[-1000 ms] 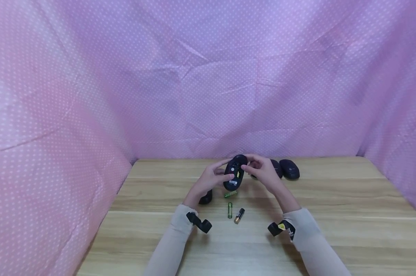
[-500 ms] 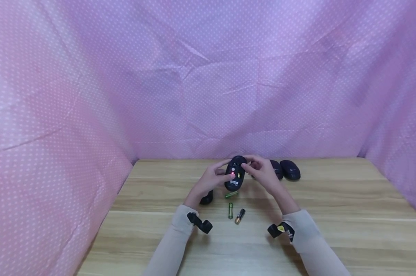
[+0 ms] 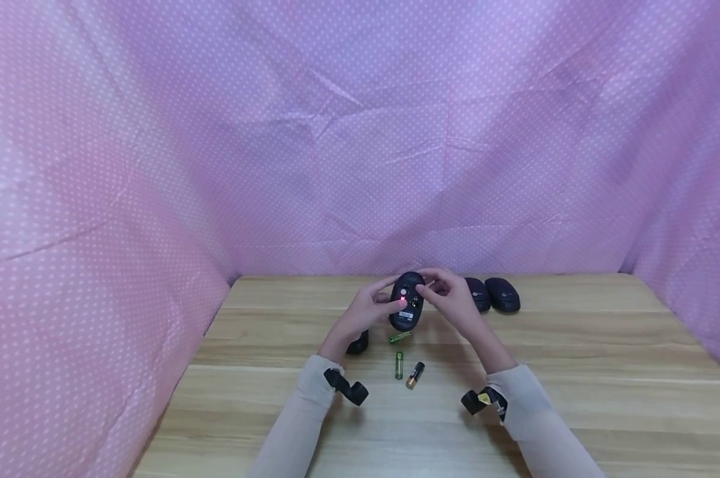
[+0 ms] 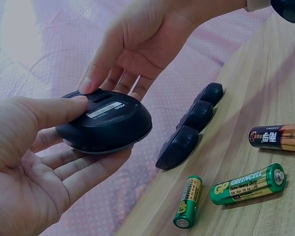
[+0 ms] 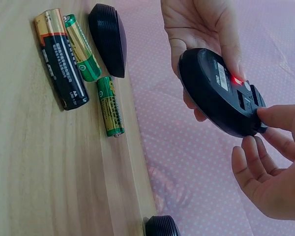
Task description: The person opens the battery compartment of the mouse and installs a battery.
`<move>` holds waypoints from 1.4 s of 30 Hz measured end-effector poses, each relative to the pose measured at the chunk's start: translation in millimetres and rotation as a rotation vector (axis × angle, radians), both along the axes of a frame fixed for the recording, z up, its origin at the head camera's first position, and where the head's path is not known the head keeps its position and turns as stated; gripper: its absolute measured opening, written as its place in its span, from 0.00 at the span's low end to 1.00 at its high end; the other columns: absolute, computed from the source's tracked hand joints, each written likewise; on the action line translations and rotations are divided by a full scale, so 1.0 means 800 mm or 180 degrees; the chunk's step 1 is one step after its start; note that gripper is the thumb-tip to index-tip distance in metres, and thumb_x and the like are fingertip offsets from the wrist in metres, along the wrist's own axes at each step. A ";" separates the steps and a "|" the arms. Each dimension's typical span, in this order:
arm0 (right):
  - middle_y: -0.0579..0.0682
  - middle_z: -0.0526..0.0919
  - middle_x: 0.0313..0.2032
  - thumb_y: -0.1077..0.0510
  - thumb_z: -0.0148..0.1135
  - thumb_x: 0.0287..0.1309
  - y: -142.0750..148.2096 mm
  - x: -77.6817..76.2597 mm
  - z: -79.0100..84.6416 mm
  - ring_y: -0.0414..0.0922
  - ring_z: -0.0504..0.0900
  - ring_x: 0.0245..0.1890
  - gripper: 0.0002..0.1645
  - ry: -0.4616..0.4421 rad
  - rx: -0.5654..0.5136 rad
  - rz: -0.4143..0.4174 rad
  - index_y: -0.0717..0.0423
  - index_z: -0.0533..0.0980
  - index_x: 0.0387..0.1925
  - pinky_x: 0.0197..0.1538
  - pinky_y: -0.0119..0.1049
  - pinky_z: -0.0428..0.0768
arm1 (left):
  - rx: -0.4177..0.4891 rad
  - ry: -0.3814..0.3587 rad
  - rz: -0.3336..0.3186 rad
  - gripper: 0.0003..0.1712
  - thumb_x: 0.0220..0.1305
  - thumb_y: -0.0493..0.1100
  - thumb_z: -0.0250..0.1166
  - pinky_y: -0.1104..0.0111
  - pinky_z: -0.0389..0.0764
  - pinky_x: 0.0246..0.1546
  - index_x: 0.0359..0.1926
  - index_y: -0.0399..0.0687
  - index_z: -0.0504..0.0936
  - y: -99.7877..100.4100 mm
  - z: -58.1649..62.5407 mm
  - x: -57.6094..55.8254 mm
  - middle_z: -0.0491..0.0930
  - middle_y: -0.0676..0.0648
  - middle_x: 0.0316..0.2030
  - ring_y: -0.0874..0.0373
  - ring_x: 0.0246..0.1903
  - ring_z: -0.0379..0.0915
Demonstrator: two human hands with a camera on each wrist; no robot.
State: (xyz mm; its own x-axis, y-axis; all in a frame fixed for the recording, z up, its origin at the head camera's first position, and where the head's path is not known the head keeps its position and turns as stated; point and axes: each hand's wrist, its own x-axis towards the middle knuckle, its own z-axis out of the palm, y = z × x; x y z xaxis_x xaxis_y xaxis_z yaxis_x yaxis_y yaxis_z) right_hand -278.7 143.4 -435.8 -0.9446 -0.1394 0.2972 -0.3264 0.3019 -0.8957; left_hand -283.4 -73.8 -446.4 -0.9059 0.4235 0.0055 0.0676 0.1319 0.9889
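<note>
Steadying the mouse (image 3: 412,313), belly-up and raised over the table (image 3: 604,345), looks like the left hand's (image 3: 361,312) job: its grip is closed on one side, thumb across the base, fingers beneath. The right hand's (image 3: 455,302) grip pinches the far end, little gap left beyond the mouse's thickness. Working the base well likely means pressing lightly with the right thumb, bracing from below and holding the left thumb off the openings. The right wrist view shows a red glow (image 5: 236,81) by that thumb, hidden in the left wrist view, which instead reveals three spare mice (image 4: 199,115); the head view plainly shows two there.
</note>
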 end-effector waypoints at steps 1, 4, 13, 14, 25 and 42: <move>0.62 0.82 0.46 0.61 0.68 0.65 0.000 0.000 -0.001 0.45 0.82 0.39 0.19 -0.0014 -0.0016 0.0000 0.62 0.81 0.56 0.42 0.25 0.80 | -0.0010 0.0002 0.0007 0.34 0.70 0.41 0.66 0.52 0.87 0.50 0.75 0.56 0.68 0.000 0.000 0.000 0.80 0.30 0.58 0.45 0.53 0.84; 0.63 0.83 0.49 0.58 0.67 0.66 0.000 -0.001 -0.002 0.46 0.82 0.41 0.20 -0.0062 -0.0085 0.0020 0.60 0.80 0.58 0.43 0.26 0.81 | 0.0016 0.0027 -0.0008 0.34 0.71 0.42 0.65 0.54 0.87 0.51 0.75 0.55 0.67 0.001 0.000 0.000 0.80 0.31 0.59 0.44 0.54 0.84; 0.64 0.82 0.55 0.47 0.59 0.73 0.000 -0.001 -0.001 0.39 0.82 0.40 0.28 -0.0748 -0.0235 0.0169 0.63 0.76 0.63 0.45 0.41 0.87 | 0.0179 0.0155 -0.0054 0.35 0.73 0.40 0.63 0.58 0.85 0.55 0.77 0.54 0.63 0.001 0.000 -0.001 0.80 0.32 0.61 0.43 0.57 0.82; 0.65 0.81 0.56 0.46 0.58 0.74 -0.001 -0.002 0.000 0.39 0.82 0.40 0.29 -0.0787 -0.0234 0.0219 0.64 0.75 0.63 0.46 0.42 0.87 | 0.0199 0.0167 -0.0056 0.35 0.73 0.39 0.63 0.58 0.85 0.55 0.77 0.53 0.63 0.001 0.000 -0.001 0.80 0.32 0.61 0.43 0.57 0.82; 0.67 0.81 0.56 0.49 0.55 0.76 -0.003 -0.001 -0.002 0.39 0.82 0.40 0.28 -0.0748 -0.0179 0.0336 0.68 0.75 0.63 0.47 0.46 0.87 | 0.0217 0.0162 0.0024 0.37 0.72 0.37 0.63 0.60 0.86 0.53 0.78 0.50 0.61 0.003 -0.001 -0.001 0.80 0.30 0.59 0.42 0.57 0.82; 0.66 0.84 0.52 0.51 0.56 0.75 -0.005 -0.004 -0.008 0.37 0.81 0.39 0.26 -0.0649 -0.0161 0.0272 0.69 0.76 0.61 0.43 0.43 0.87 | 0.0222 0.0129 0.0063 0.36 0.72 0.37 0.64 0.61 0.86 0.51 0.77 0.51 0.63 0.004 -0.008 -0.005 0.81 0.31 0.58 0.44 0.55 0.84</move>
